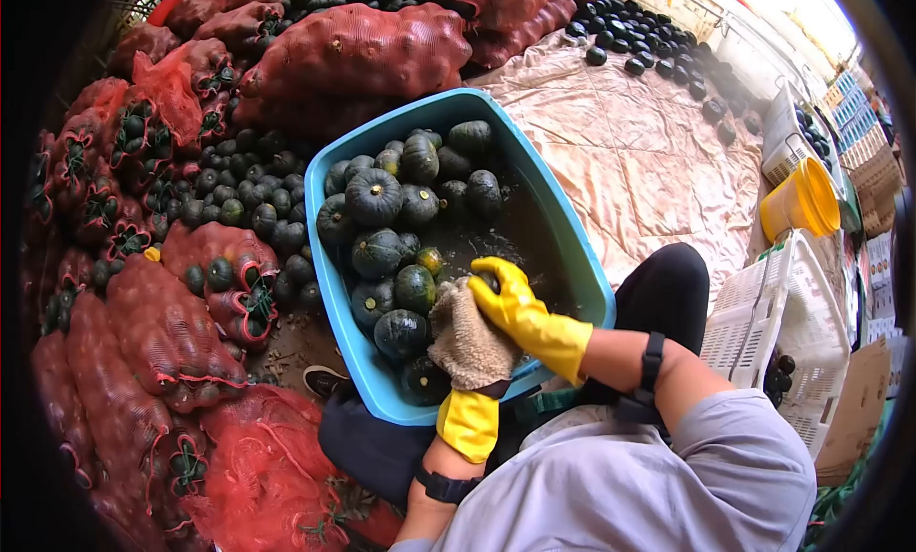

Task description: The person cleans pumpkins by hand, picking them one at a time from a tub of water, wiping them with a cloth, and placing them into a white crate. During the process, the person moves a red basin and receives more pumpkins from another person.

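A blue tub (324, 299) holds murky water and several dark green pumpkins (373, 197). Over the tub's lower right part, my right hand (520, 313), in a yellow rubber glove, is closed round a small dark green pumpkin (489, 281), of which only a little shows. My left hand (468, 424) wears a yellow glove too, and a brown terry cloth (469, 337) covers its fingers, so their pose is hidden. The cloth touches the right glove beside the pumpkin.
Red mesh sacks (353, 61) and loose pumpkins (234, 185) lie to the left and behind. A pale sheet (630, 161) spreads at the right, near a yellow bucket (801, 199) and white crates (749, 309). My legs flank the tub's near side.
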`<action>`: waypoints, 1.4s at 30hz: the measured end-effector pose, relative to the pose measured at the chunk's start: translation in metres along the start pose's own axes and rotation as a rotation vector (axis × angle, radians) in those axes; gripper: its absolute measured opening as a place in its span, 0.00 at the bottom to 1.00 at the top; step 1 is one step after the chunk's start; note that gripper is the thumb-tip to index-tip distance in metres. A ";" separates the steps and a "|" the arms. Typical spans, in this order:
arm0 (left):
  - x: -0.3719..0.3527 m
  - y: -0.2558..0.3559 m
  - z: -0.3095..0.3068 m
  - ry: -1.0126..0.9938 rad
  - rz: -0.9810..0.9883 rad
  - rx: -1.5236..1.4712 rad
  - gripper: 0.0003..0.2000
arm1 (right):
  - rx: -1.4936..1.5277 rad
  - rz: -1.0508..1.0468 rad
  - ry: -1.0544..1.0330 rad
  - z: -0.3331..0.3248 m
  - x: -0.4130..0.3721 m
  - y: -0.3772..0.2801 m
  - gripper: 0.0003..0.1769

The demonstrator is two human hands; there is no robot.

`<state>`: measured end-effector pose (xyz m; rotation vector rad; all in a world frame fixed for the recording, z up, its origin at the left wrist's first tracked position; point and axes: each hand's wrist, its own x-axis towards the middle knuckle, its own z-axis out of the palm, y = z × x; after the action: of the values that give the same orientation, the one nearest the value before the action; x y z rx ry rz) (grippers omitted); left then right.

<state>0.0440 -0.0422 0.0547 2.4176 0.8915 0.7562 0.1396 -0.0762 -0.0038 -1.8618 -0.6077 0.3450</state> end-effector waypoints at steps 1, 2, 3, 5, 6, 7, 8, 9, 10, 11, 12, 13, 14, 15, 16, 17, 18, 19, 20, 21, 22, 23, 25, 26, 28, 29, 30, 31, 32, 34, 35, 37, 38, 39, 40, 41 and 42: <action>0.002 -0.005 0.004 -0.050 0.011 -0.044 0.29 | 0.047 -0.213 -0.097 0.003 -0.012 0.010 0.23; 0.001 -0.028 0.013 -0.175 0.018 -0.120 0.23 | 0.116 -0.228 -0.190 -0.002 -0.036 -0.002 0.23; 0.006 -0.052 0.027 -0.284 0.027 -0.202 0.18 | 0.179 -0.258 -0.283 -0.013 -0.048 -0.019 0.23; 0.007 -0.058 0.034 -0.258 -0.046 -0.452 0.16 | 0.245 -0.429 -0.443 -0.024 -0.020 -0.015 0.26; 0.006 -0.055 0.037 -0.229 -0.089 -0.559 0.15 | 0.146 -0.396 -0.210 -0.014 -0.005 -0.006 0.27; 0.003 -0.050 0.039 -0.191 -0.122 -0.613 0.14 | 0.046 -0.355 0.023 -0.003 0.003 -0.005 0.28; 0.002 -0.047 0.040 -0.164 -0.144 -0.645 0.14 | 0.075 -0.108 0.083 0.005 0.006 -0.003 0.27; 0.001 -0.043 0.039 -0.141 -0.159 -0.673 0.13 | 0.360 -0.232 -0.026 0.025 0.008 0.009 0.25; 0.002 -0.041 0.037 -0.139 -0.150 -0.683 0.12 | 0.645 -0.351 -0.127 0.041 0.011 0.008 0.22; 0.005 -0.042 0.037 -0.151 -0.127 -0.689 0.12 | 0.608 -0.419 -0.212 0.032 0.000 0.017 0.19; 0.006 -0.043 0.038 -0.170 -0.096 -0.696 0.11 | 0.574 -0.487 -0.297 0.013 -0.010 0.001 0.17; 0.009 -0.046 0.039 -0.182 -0.065 -0.704 0.11 | 0.223 -0.502 -0.369 -0.040 -0.014 -0.058 0.14; 0.010 -0.048 0.039 -0.197 -0.042 -0.675 0.11 | 0.128 -0.538 -0.271 -0.025 0.002 -0.035 0.17; 0.012 -0.051 0.038 -0.225 -0.008 -0.628 0.11 | 0.034 -0.576 -0.167 -0.004 0.014 -0.016 0.20; 0.016 -0.056 0.033 -0.262 0.028 -0.554 0.10 | 0.042 -0.627 -0.117 0.000 -0.004 -0.036 0.20; 0.021 -0.061 0.027 -0.295 0.066 -0.481 0.10 | -0.029 -0.628 -0.227 -0.005 -0.019 -0.053 0.18; 0.018 -0.071 0.019 -0.353 0.069 -0.498 0.11 | 0.050 -0.604 -0.281 -0.006 -0.021 -0.052 0.17; 0.011 -0.080 0.012 -0.406 0.064 -0.518 0.11 | 0.128 -0.579 -0.342 -0.009 -0.023 -0.049 0.16; 0.006 -0.085 0.015 -0.422 -0.071 -0.788 0.11 | 0.205 -0.562 -0.409 -0.013 -0.023 -0.048 0.15; 0.001 -0.089 0.019 -0.409 -0.212 -1.057 0.12 | 0.385 -0.326 -0.521 -0.025 -0.016 -0.058 0.12; -0.005 -0.096 0.030 -0.337 -0.494 -1.561 0.13 | 0.645 -0.038 -0.494 -0.020 -0.016 -0.057 0.14; -0.010 -0.103 0.040 -0.232 -0.786 -2.051 0.15 | 0.898 0.254 -0.453 -0.010 -0.014 -0.053 0.16; -0.007 -0.072 0.034 -0.125 -0.472 -1.277 0.26 | 0.859 0.096 -0.245 -0.001 -0.017 -0.041 0.27; -0.005 -0.057 0.031 -0.039 -0.408 -0.891 0.32 | 0.457 -0.171 -0.297 -0.012 -0.012 -0.032 0.29; 0.006 -0.047 0.013 -0.051 -0.753 -1.404 0.33 | -0.010 -0.415 -0.540 -0.033 0.008 -0.037 0.35; 0.012 -0.049 0.005 -0.039 -0.950 -1.641 0.34 | -0.275 -0.298 -0.719 -0.048 0.007 -0.055 0.37; 0.012 -0.057 0.000 -0.115 -0.810 -1.454 0.34 | -0.208 -0.252 -0.758 -0.052 0.007 -0.055 0.37; 0.010 -0.065 -0.005 -0.191 -0.673 -1.260 0.35 | -0.138 -0.202 -0.794 -0.054 0.007 -0.059 0.36; 0.009 -0.072 -0.009 -0.263 -0.534 -1.063 0.35 | -0.101 -0.010 -0.858 -0.057 0.009 -0.067 0.37; 0.008 -0.071 -0.012 -0.218 -0.331 -0.759 0.34 | 0.355 0.290 -0.877 -0.044 0.008 -0.051 0.27; 0.003 -0.062 -0.007 -0.116 -0.272 -0.651 0.33 | 0.665 0.423 -0.818 -0.032 -0.002 -0.035 0.24; -0.002 -0.039 0.001 0.090 -0.152 -0.439 0.31 | 0.948 0.504 -0.402 0.000 -0.025 -0.017 0.20; 0.000 -0.032 0.000 0.078 -0.152 -0.378 0.31 | 0.730 0.378 -0.367 0.006 -0.023 -0.006 0.22; 0.001 -0.026 -0.003 0.063 -0.152 -0.316 0.30 | 0.515 0.256 -0.328 0.007 -0.022 0.000 0.25; 0.003 -0.030 -0.008 0.026 -0.144 -0.314 0.29 | 0.033 -0.002 -0.360 -0.006 -0.018 -0.003 0.30; 0.004 -0.033 -0.013 -0.010 -0.136 -0.311 0.29 | -0.200 -0.029 -0.558 -0.033 -0.005 -0.037 0.40; 0.005 -0.037 -0.018 -0.046 -0.128 -0.309 0.28 | -0.131 -0.165 -0.627 -0.038 -0.004 -0.044 0.39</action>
<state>0.0194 -0.0095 0.0486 2.0796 0.8344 0.7282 0.1447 -0.0956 0.0508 -1.8027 -1.2228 0.8071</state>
